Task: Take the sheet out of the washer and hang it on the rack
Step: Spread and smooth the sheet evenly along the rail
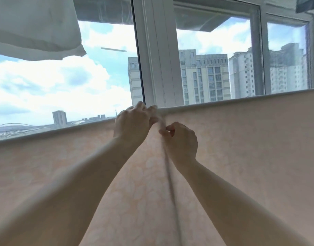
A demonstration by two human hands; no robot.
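Note:
A pale peach sheet (250,148) with a faint leaf pattern hangs draped over a horizontal rack bar, which shows only as the rounded top fold (223,102) crossing the view. A vertical crease or edge of the sheet (170,174) runs down the middle. My left hand (133,123) grips the fabric at the top fold, fingers curled over it. My right hand (182,139) pinches the crease just below, thumb and forefinger closed on the cloth. The washer is out of view.
A white cloth or pillow (33,27) hangs at the upper left. Behind the sheet stands a large window with a white frame post (156,50); high-rise buildings (206,77) and cloudy sky lie beyond the glass.

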